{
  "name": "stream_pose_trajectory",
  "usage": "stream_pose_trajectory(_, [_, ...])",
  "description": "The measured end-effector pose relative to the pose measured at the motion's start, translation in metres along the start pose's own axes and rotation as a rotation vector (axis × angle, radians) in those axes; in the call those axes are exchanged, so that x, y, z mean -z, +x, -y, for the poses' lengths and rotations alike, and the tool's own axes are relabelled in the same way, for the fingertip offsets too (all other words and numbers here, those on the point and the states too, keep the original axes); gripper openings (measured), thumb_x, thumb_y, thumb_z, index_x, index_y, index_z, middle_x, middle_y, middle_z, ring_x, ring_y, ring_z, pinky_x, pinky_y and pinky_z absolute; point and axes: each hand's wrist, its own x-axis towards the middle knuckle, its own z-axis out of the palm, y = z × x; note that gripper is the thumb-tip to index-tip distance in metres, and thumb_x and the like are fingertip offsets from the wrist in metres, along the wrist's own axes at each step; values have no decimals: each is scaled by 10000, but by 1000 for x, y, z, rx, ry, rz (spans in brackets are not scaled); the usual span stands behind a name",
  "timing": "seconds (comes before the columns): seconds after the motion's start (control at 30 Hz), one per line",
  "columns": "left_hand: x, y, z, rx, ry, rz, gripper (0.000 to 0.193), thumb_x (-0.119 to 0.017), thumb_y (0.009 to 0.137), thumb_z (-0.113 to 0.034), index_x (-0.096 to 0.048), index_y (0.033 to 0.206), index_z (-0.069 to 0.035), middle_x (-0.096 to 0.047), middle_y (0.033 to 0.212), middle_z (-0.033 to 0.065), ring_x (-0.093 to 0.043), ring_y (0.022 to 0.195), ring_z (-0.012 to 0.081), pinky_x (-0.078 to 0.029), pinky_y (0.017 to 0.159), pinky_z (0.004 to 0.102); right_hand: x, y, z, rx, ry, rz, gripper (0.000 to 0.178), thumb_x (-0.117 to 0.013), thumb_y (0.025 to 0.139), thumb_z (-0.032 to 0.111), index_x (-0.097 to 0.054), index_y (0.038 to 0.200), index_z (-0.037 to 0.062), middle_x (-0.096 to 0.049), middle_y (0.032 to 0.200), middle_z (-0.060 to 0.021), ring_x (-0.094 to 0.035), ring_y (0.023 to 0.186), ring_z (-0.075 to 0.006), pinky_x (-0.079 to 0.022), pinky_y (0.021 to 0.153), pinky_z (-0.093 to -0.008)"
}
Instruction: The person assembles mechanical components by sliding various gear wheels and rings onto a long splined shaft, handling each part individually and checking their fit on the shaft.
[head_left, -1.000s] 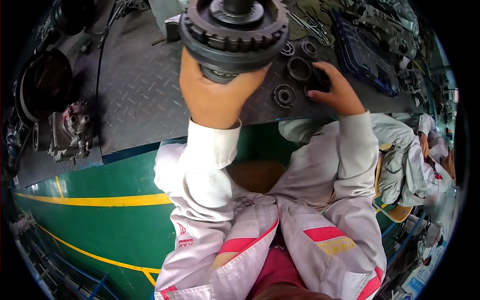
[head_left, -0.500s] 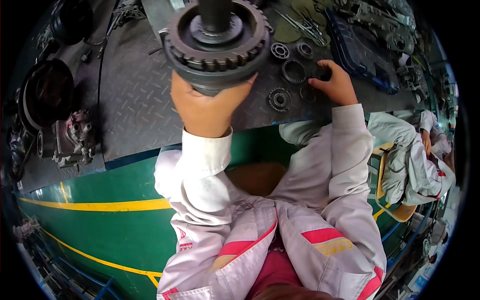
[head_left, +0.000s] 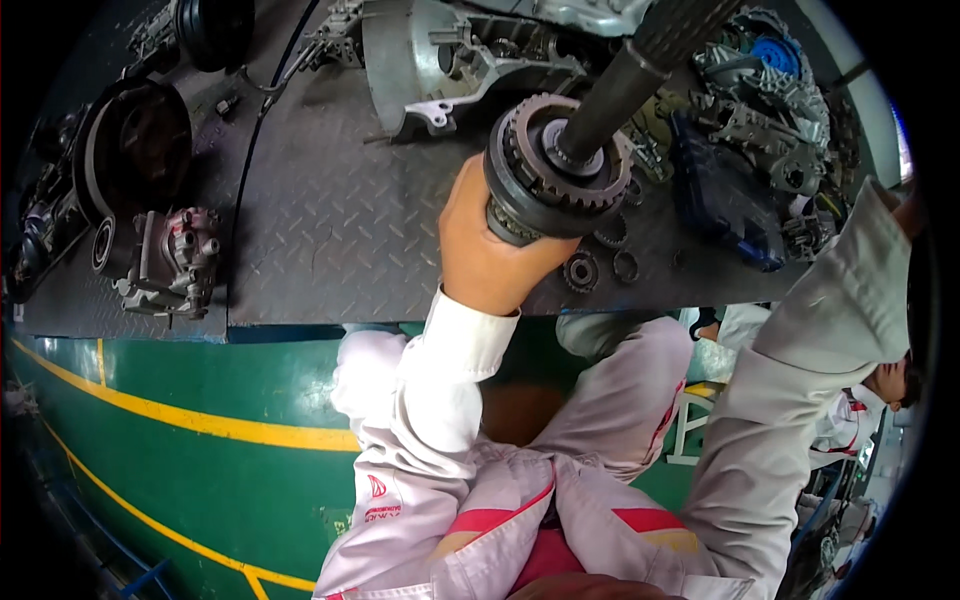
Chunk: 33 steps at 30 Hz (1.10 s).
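My left hand (head_left: 495, 245) is wrapped round the lower end of a gear shaft (head_left: 612, 100) and holds it above the metal table. The shaft tilts up to the right, past the top of the view. Near my fingers it carries a toothed gear (head_left: 525, 140) over a dark ring. Beneath and beside it lie a small gear (head_left: 580, 270) and a toothed ring (head_left: 625, 265). My right arm reaches up to the far right edge, where only part of my right hand (head_left: 911, 214) shows. Its fingers are hidden, as is anything they may hold.
The diamond-plate table (head_left: 330, 230) bears an open gearbox housing (head_left: 400, 60), a dark blue case (head_left: 725, 195), a black drum-like part (head_left: 145, 150) and a compact metal casting (head_left: 180, 255). Several castings (head_left: 765, 140) crowd the far right. Another person (head_left: 845, 425) sits at the right.
My left hand has moved right with the gear shaft, which now tilts. My right hand has left the small rings and swung out to the right edge. The view has shifted too.
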Motion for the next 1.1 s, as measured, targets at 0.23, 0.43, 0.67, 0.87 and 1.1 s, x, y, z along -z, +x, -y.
stream_pose_trajectory(0.23, [-4, 0, 3, -6, -32, 2, 613, -815, 547, -115, -610, 1120, -39, -631, 1072, 131, -618, 995, 293, -466, 881, 356, -24, 25, 39, -54, 72, 182, 753, -788, 668, 151, -439, 1302, -54, -603, 1166, -156, -584, 1064, -225, -442, 975, -339])
stream_pose_trajectory(0.43, [-1, -1, -5, 77, -8, 12, 614, -813, 562, -108, -604, 1136, -45, -631, 1071, 132, -622, 986, 289, -467, 879, 350, -46, 28, 75, -160, 130, 348, 894, -811, 623, 186, -369, 1353, -81, -602, 1155, -178, -588, 1065, -245, -446, 985, -357])
stream_pose_trajectory(0.67, [11, -2, -1, 52, 21, 16, 633, -827, 580, -145, -587, 1156, -39, -632, 1084, 139, -629, 984, 285, -474, 872, 349, -87, 4, 91, -306, -152, 489, 902, -824, 605, 199, -388, 1335, -102, -577, 1196, -211, -552, 1129, -261, -387, 1044, -371])
stream_pose_trajectory(0.87, [6, 2, -6, 75, 57, 91, 545, -809, 630, -8, -576, 1122, -14, -676, 1038, 90, -644, 943, 172, -497, 853, 301, -65, 13, 62, -632, 316, 677, 815, -820, 660, 210, -425, 1294, -116, -555, 1230, -204, -531, 1156, -252, -384, 1041, -352])
stream_pose_trajectory(1.1, [11, 8, -6, 109, 25, 181, 579, -819, 625, -42, -567, 1146, -19, -673, 1041, 86, -640, 955, 166, -500, 850, 304, -91, -41, -11, -281, 297, 502, 600, -732, 804, 348, -539, 1266, 18, -595, 1072, -51, -566, 990, -149, -438, 905, -276])
